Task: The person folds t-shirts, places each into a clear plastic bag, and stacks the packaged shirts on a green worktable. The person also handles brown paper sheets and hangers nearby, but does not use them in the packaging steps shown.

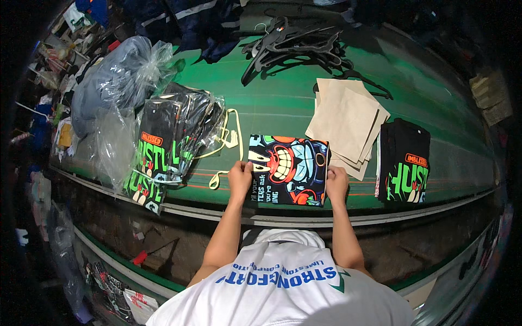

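A folded black T-shirt point(287, 171) with a colourful cartoon print lies flat before me, close to the table's front edge. My left hand point(240, 178) grips its left edge, thumb on top. On the opposite edge, my right hand point(338, 181) holds the fold with curled fingers. Just beyond the right hand, several sheets of tan paper point(342, 112) lie in a loose, fanned pile. A flat yellow cord point(239, 126) is strewn beyond my left hand. Farther right sits a stack of folded black T-shirts point(408, 159) with green lettering.
Folded T-shirts in clear plastic bags point(163, 130) overlap at left, some over the front edge of the green table point(265, 102). Behind them stands a big clear plastic bag of grey-blue material point(110, 81). Black plastic hangers point(297, 49) are heaped at the back, near dark clothing point(187, 24).
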`<state>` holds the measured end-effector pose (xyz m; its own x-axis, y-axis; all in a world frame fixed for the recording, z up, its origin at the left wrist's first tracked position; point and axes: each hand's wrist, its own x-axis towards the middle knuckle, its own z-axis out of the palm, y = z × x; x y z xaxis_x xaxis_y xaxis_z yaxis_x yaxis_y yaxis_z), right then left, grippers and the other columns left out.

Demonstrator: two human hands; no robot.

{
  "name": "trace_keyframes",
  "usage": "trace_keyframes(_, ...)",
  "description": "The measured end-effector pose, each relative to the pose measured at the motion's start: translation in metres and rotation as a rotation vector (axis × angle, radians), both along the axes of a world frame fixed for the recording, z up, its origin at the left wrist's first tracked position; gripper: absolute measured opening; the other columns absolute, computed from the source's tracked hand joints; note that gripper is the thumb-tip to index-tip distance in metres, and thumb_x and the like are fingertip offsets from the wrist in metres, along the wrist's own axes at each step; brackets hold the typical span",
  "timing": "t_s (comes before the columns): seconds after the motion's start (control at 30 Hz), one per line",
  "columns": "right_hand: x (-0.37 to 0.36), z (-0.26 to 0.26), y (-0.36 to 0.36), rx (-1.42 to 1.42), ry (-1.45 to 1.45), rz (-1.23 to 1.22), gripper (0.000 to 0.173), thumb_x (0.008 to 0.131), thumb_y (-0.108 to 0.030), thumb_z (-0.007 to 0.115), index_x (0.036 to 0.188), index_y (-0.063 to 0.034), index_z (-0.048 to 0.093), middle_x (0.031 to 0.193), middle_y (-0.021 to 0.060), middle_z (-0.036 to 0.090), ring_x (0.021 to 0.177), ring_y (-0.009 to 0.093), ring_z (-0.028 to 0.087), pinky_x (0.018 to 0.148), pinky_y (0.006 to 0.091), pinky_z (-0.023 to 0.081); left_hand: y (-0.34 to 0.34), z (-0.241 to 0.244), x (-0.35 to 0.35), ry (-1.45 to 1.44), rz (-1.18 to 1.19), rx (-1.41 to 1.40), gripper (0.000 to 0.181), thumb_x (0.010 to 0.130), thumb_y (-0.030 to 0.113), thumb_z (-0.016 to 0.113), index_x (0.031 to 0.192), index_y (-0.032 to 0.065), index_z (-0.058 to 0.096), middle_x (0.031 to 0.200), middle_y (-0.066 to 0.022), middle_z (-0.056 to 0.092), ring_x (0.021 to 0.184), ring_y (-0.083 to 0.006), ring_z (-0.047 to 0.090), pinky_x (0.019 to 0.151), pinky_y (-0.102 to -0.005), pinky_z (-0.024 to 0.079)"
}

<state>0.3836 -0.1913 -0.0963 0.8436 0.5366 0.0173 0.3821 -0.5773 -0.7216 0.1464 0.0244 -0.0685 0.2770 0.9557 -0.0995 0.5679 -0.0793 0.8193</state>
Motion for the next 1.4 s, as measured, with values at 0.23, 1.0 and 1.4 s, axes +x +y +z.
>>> trace_keyframes(0.23, 0.013, -0.008, 0.004, 0.042, 0.215, -0.036, 0.017, 0.088, -0.011, 0.067, 0.101, -0.0008, 0.073, 0.084, 0.0165, 0.072, 0.079, 0.031, 0.071, 0.075, 0.0390, 0.055, 0.003, -0.018, 0.010, 0.080, 0.061, 0.101, 0.024, 0.090, 0.019, 0.068, 0.085, -0.0052, 0.065, 0.078, -0.0261, 0.067, 0.076, -0.0451, 0.065, 0.071, -0.0499, 0.048)
trace_keyframes(1.0, 0.044, 0.080, -0.043, -0.069, -0.140, -0.113, 0.018, 0.090, -0.002, 0.060, 0.107, -0.0023, 0.066, 0.087, 0.0239, 0.069, 0.084, 0.043, 0.068, 0.072, 0.0484, 0.051, -0.015, -0.003, 0.044, 0.059, -0.273, 0.601, 0.026, 0.084, 0.007, 0.067, 0.107, -0.0013, 0.062, 0.109, -0.0191, 0.062, 0.104, -0.0384, 0.059, 0.091, -0.0455, 0.048)
trace_keyframes(1.4, 0.090, 0.149, -0.031, -0.030, -0.714, 0.129, 0.036, 0.073, 0.008, 0.059, 0.104, -0.0090, 0.069, 0.087, 0.0100, 0.064, 0.086, 0.030, 0.067, 0.070, 0.0424, 0.055, -0.041, 0.015, 0.169, -0.351, -0.630, 0.468, 0.065, 0.086, 0.012, 0.073, 0.143, -0.0004, 0.044, 0.144, -0.0255, 0.045, 0.134, -0.0428, 0.041, 0.115, -0.0476, 0.032)
